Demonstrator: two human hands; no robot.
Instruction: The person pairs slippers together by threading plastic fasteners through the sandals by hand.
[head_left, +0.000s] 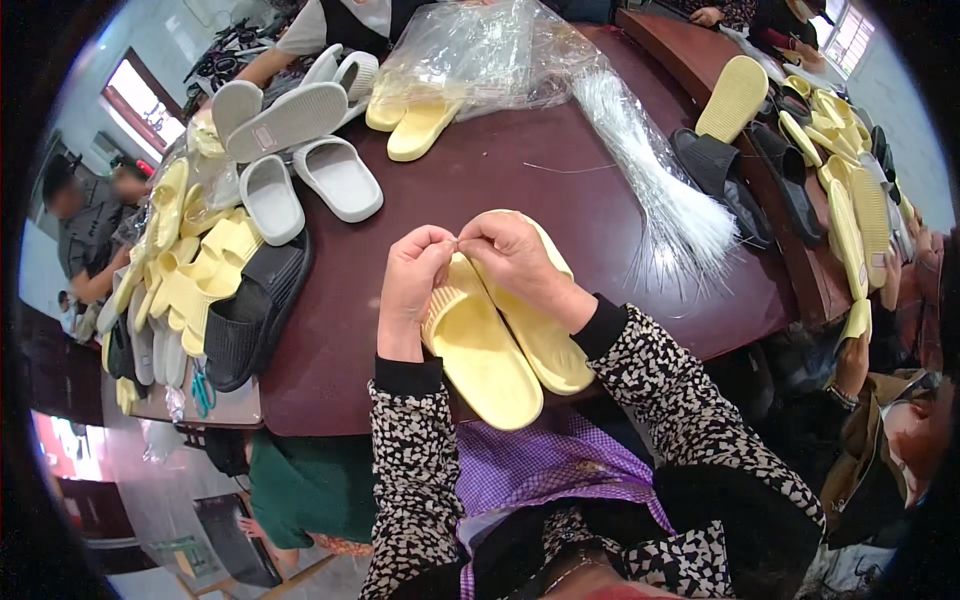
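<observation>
A pair of pale yellow slide slippers (490, 372) lies side by side at the table's front edge, toes pointing away from me. Over their far ends my left hand (412, 285) and my right hand (522, 262) meet, thumbs and forefingers pinched together. Whatever is between the fingertips is too fine to make out. The left hand's lower edge rests by the ribbed strap of the left slipper; my right hand covers much of the other slipper's upper part. To the right lies a bundle of thin white plastic strands (670, 190), partly inside a clear sleeve.
Grey slippers (340, 180), a black pair (262, 310) and a yellow slipper pile (205, 275) crowd the left, above teal-handled scissors (204, 395). Clear plastic bags (480, 50) partly cover another yellow pair (420, 128). More slippers (850, 215) and co-workers line the right; others sit left and opposite.
</observation>
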